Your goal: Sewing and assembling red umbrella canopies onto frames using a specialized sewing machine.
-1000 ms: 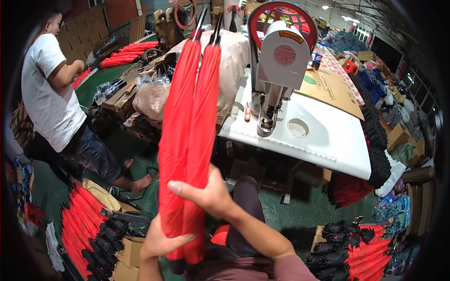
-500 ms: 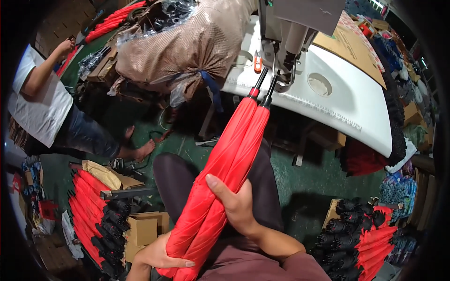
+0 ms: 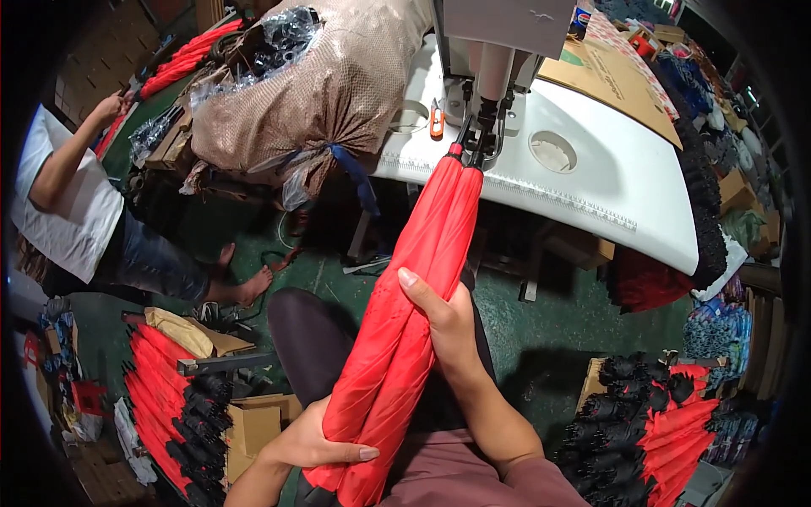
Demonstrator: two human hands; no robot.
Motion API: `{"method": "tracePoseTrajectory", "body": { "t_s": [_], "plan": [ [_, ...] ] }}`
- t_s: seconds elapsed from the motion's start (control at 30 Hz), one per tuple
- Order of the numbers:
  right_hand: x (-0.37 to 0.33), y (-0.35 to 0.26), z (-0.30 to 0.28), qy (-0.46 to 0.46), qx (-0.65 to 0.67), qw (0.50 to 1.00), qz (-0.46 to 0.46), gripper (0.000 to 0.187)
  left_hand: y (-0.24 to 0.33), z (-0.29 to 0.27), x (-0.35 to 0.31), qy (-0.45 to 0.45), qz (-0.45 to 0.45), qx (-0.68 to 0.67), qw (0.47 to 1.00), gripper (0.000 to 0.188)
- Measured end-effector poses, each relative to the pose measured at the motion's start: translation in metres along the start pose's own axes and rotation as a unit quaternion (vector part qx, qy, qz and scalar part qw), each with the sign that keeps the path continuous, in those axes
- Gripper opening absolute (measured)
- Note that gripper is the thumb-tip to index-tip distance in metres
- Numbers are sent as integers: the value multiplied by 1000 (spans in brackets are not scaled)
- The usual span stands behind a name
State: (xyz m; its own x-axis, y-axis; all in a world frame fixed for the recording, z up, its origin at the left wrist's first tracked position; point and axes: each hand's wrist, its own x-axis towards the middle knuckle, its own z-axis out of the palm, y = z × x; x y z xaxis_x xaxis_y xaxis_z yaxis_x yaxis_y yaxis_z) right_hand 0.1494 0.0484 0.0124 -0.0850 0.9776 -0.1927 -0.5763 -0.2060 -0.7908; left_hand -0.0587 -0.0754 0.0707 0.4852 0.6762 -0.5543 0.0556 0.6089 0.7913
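Observation:
Two folded red umbrellas (image 3: 397,313) lie side by side across my lap, slanting up toward the sewing machine (image 3: 498,68). Their black tips rest on the white machine table (image 3: 608,190), close to the needle area. My left hand (image 3: 325,444) is wrapped round the lower end of the pair, near a black part. Higher up, my right hand (image 3: 439,317) grips them from the right, thumb across the red cloth. Left of the tips, small orange thread snips (image 3: 437,120) lie on the table.
A large tied woven sack (image 3: 312,93) stands left of the machine, and cardboard (image 3: 608,76) lies on its right. Stacks of red and black umbrellas (image 3: 156,380) sit at lower left and lower right (image 3: 676,431). A person in a white shirt (image 3: 72,203) stands at far left.
Both hands have pushed the umbrellas up and forward, bringing their tips closer in under the machine head. The whole view has shifted slightly.

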Motion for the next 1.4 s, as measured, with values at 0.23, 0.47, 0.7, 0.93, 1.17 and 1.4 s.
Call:
{"method": "tracePoseTrajectory", "body": {
  "t_s": [0.23,0.47,0.7,0.93,1.17,1.4],
  "plan": [
    [6,2,-3,-6,7,1000,-10,34,0,0,0,9,11,25,1000,85],
    [6,0,3,6,36,999,-10,26,7,4,-1,21,27,15,999,79],
    [8,5,-4,-14,19,1000,-13,32,10,8,-1,37,20,1,999,74],
    [6,7,-6,-22,26,999,-15,32,6,10,-1,36,25,6,999,73],
    [-23,-7,11,11,-14,999,-51,30,5,8,-20,1,25,1,1000,78],
    [-13,-5,-3,16,12,999,-32,29,3,11,-5,12,22,9,1000,77]
  ]
}}
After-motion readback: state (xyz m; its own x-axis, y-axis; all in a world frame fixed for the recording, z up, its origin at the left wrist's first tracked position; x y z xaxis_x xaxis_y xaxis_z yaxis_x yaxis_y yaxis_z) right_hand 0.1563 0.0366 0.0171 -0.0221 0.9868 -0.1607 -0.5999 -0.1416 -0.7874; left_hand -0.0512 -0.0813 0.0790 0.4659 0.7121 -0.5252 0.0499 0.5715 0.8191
